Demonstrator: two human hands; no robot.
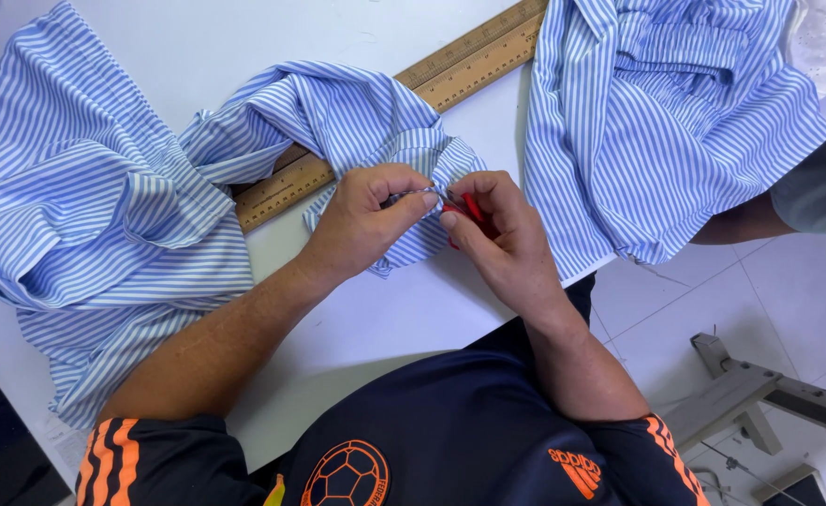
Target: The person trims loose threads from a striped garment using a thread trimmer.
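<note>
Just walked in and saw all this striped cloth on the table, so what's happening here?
A person seated at a white table pinches a fold of a blue-and-white striped shirt with the left hand. The right hand holds a small red tool against that same fold. A wooden ruler lies partly under the fabric. A second striped shirt sits at the right, beside another person's arm.

Bare white table (404, 319) lies open between the forearms and along the near edge. The wooden ruler (450, 70) runs diagonally across the far side, partly under striped shirt fabric (95, 215). More striped fabric (656, 131) blocks the right; another person's arm (745, 223) appears to rest beneath it.
</note>
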